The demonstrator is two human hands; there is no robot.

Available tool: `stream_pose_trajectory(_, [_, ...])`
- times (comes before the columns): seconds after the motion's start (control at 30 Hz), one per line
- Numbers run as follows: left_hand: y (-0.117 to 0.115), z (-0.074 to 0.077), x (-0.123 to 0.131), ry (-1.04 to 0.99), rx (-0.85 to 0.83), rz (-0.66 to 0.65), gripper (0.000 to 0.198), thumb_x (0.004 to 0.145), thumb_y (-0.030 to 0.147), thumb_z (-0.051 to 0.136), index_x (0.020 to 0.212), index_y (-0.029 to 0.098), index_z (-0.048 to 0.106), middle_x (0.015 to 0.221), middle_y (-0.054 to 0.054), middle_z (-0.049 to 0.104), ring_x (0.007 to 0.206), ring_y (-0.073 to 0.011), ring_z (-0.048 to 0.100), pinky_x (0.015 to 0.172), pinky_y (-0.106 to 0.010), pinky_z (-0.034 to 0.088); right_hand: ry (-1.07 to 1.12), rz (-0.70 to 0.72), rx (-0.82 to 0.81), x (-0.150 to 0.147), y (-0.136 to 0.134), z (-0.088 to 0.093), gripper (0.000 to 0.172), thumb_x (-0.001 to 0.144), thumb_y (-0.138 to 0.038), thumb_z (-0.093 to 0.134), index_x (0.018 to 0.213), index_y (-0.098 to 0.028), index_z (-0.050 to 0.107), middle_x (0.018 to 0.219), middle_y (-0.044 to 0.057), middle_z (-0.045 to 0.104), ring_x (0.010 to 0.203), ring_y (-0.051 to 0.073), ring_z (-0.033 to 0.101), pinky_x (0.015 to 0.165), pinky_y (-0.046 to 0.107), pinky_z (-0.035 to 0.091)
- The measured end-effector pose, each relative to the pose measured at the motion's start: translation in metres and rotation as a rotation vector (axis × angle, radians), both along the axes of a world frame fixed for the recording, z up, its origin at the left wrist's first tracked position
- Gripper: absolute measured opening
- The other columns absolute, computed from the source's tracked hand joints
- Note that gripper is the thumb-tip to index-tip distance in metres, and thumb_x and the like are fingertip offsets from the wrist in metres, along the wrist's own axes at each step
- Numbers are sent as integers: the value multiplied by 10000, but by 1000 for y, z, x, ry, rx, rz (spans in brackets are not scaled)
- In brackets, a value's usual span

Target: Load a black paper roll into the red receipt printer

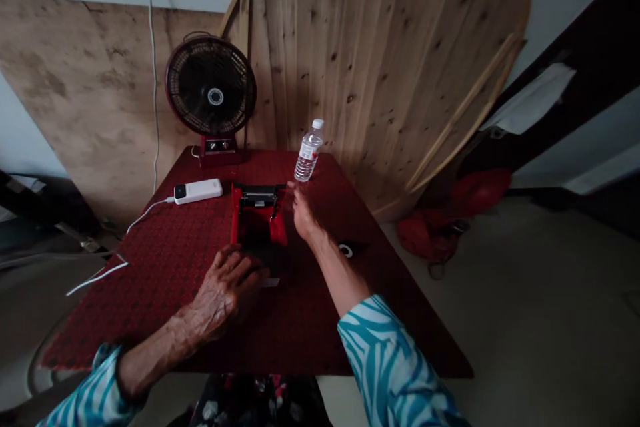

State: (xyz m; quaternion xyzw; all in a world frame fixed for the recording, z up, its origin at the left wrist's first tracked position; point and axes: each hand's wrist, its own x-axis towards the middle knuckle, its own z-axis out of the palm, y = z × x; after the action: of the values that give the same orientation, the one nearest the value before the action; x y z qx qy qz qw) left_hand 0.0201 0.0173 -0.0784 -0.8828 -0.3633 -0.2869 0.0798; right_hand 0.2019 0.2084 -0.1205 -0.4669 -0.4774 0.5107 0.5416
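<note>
A red-framed device (pixel 234 220) with a black and metal crossbar at its far end lies on the table, and its exact kind is unclear. My left hand (pixel 225 290) is at the device's near left corner, fingers bent over its edge and thumb toward the middle. At the right end of the crossbar, my right hand (pixel 304 213) has its fingers closed around a small part that is mostly hidden. Just beyond that hand stands an upright clear water bottle (pixel 307 155) with a white cap. A small pale label (pixel 271 282) shows near my left thumb.
On the red patterned table (pixel 170 260), a white power bank (pixel 199 191) with a white cable lies left of the device. A dark red fan (pixel 210 90) stands at the back left. A dark item with a white ring (pixel 345 251) lies beside my right forearm. Wooden boards (pixel 380 67) lean behind.
</note>
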Motion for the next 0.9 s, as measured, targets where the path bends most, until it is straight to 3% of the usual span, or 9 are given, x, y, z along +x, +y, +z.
stream_pose_trajectory(0.13, [-1, -13, -4, -88, 28, -16, 309, 992, 129, 443, 1211, 195, 650, 1060, -80, 738, 1013, -215, 638, 1073, -419, 361, 27, 31, 8, -18, 6, 2, 564, 922, -625, 338, 1063, -201, 682, 1048, 100, 749, 1069, 263, 687, 943, 471, 553])
stream_pose_trajectory(0.23, [0, -24, -6, -126, 28, -24, 323, 1014, 143, 409, 1240, 189, 634, 1098, -90, 732, 1085, -210, 626, 1114, -415, 310, 50, 52, 66, -13, -13, 8, 513, 881, -639, 421, 866, -229, 729, 1049, 81, 761, 1164, 285, 644, 1002, 479, 516])
stream_pose_trajectory(0.3, [0, -31, -6, -141, 23, -15, 334, 1012, 140, 414, 1263, 190, 629, 1122, -92, 727, 1103, -211, 618, 1109, -413, 304, 51, 77, 94, -5, -32, 12, 375, 811, -574, 555, 788, -246, 736, 1136, 43, 754, 1235, 290, 603, 1059, 468, 474])
stream_pose_trajectory(0.37, [0, -35, -4, -159, 22, 2, 331, 998, 127, 449, 1266, 188, 632, 1131, -89, 724, 1111, -212, 613, 1096, -411, 310, 34, 81, 74, 3, -52, 12, 255, 729, -458, 667, 876, -270, 758, 1220, 0, 729, 1261, 279, 583, 1103, 453, 428])
stream_pose_trajectory(0.47, [1, -39, -2, -180, 15, 9, 334, 971, 108, 493, 1260, 189, 640, 1127, -85, 721, 1098, -214, 615, 1106, -424, 306, 4, 88, -8, 10, -74, 9, 393, 709, -384, 702, 1092, -305, 737, 1227, -8, 723, 1208, 266, 607, 1099, 458, 416])
stream_pose_trajectory(0.67, [5, -40, -1, -232, 2, -1, 369, 937, 96, 525, 1255, 232, 654, 1086, -65, 727, 1031, -215, 633, 1101, -443, 328, -84, 90, 62, 12, -78, -1, 415, 796, -398, 636, 1200, -325, 695, 1272, -10, 696, 1206, 261, 601, 1109, 469, 399])
stream_pose_trajectory(0.9, [10, -17, 4, -203, 51, -59, 307, 943, 125, 567, 1214, 236, 661, 1065, -44, 749, 1034, -199, 666, 1089, -418, 316, 7, 75, 78, 16, -81, -8, 426, 804, -447, 620, 1201, -304, 684, 1231, 13, 712, 1183, 274, 617, 1071, 488, 444])
